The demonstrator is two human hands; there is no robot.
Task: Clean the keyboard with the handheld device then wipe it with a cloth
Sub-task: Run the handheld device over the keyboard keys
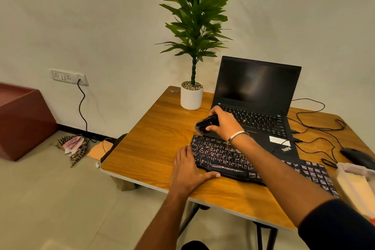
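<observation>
Wooden and orange-brown, a small table (154, 148) stood against a pale wall in the head view, carrying a black keyboard (219, 158) that lay slantwise along its near edge. The left hand (187, 170) lay flat with straight fingers at the keyboard's left end, palm on the table, the thumb stretched along the keyboard's front edge; it held nothing. The right hand (224, 122) was curled round a black handheld device (207, 123), gripping it just above the keyboard's far left corner, with the device's brush-like end pointing down and left near the keys. A pale bracelet (236, 136) circled the right wrist.

Behind the keyboard, touching or nearly touching it, an open black laptop (257, 91) showed a dark screen. A white pot holding a tall green plant (192, 46) stood to the laptop's left. A black mouse (357, 155) lay on the table's right side among loose black cables (316, 126), and a pale tray (357, 180) sat at the right edge. On the floor by the wall lay a checked cloth (73, 145), beneath a wall socket (68, 76), near a red-brown box (22, 119).
</observation>
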